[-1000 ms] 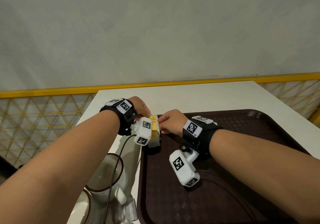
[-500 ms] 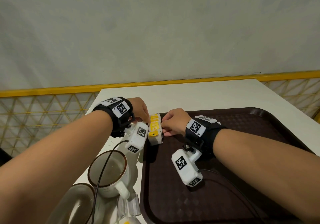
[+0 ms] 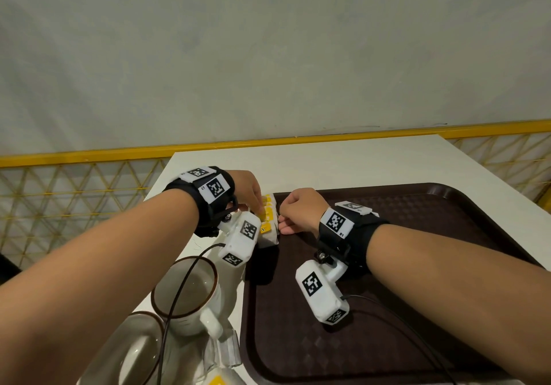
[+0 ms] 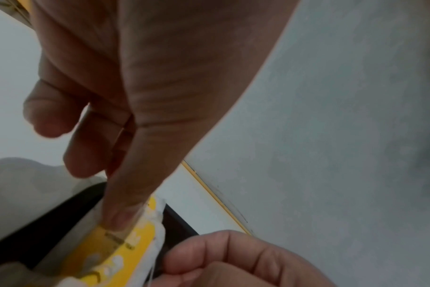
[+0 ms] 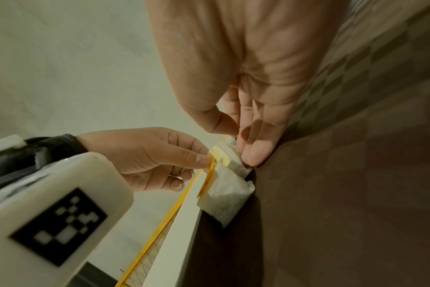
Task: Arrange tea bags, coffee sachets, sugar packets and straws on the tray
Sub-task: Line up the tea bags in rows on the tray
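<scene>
A stack of white tea bags with yellow tags leans on the left rim of the dark brown tray, near its far corner. My left hand comes from the table side and pinches a yellow tag on top of the stack. My right hand is over the tray. It holds the far end of the tea bags between its thumb and straight fingers. In the left wrist view my thumb presses on the yellow tag. No coffee sachets or straws are in sight.
A white cup with a brown rim stands on the white table left of the tray, near a saucer. Clear packets and something yellow lie at the bottom edge. A yellow rail runs behind the table.
Both hands have stayed at the tea bags. My left fingers have shifted onto the yellow tags. The view has tipped down, so the cup and saucer show more.
</scene>
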Available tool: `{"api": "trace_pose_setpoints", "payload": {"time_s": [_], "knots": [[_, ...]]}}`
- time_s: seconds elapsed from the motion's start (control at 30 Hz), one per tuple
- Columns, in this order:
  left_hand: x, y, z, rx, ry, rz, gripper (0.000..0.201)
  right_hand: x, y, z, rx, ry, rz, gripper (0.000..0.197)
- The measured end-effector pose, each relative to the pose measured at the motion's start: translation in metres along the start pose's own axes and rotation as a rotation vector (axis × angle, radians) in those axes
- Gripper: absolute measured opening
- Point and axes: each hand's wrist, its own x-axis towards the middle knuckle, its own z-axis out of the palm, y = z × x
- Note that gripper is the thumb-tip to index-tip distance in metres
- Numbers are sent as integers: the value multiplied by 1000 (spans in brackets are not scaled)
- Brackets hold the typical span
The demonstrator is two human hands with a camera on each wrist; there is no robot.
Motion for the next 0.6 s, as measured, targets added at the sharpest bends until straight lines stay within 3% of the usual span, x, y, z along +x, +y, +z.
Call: {"api": "trace_pose_setpoints", "payload": {"time_s": [0.4, 0.6], "knots": [[6, 3, 1, 10, 53, -25, 23, 2, 8, 0, -203, 5, -83, 24], [-4, -10, -9, -29, 99, -27, 13, -3, 6, -1, -126, -19, -88, 28]]}}
